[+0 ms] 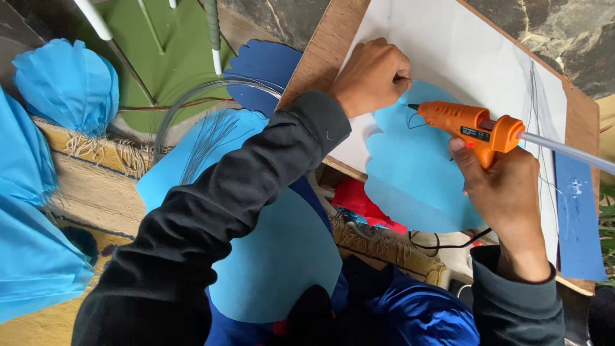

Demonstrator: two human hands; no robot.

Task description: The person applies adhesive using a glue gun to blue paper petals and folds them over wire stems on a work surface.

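My right hand [503, 195] grips an orange hot glue gun [471, 125] with a clear glue stick at its back; its nozzle points left at a light blue paper cut-out [416, 170]. The cut-out lies on a white sheet [448, 45] over a wooden board [327, 45]. My left hand [371, 77] is closed in a fist and presses on the upper edge of the blue cut-out, right next to the nozzle. A thin dark wire curls at the nozzle tip.
Pleated light blue paper shapes [67, 83] lie at the left. A large blue paper piece [275, 256] covers my lap. A dark blue cut-out [262, 64], a clear wire loop [186, 102], green card [166, 57], red paper [362, 202] and a blue strip [576, 218] surround the board.
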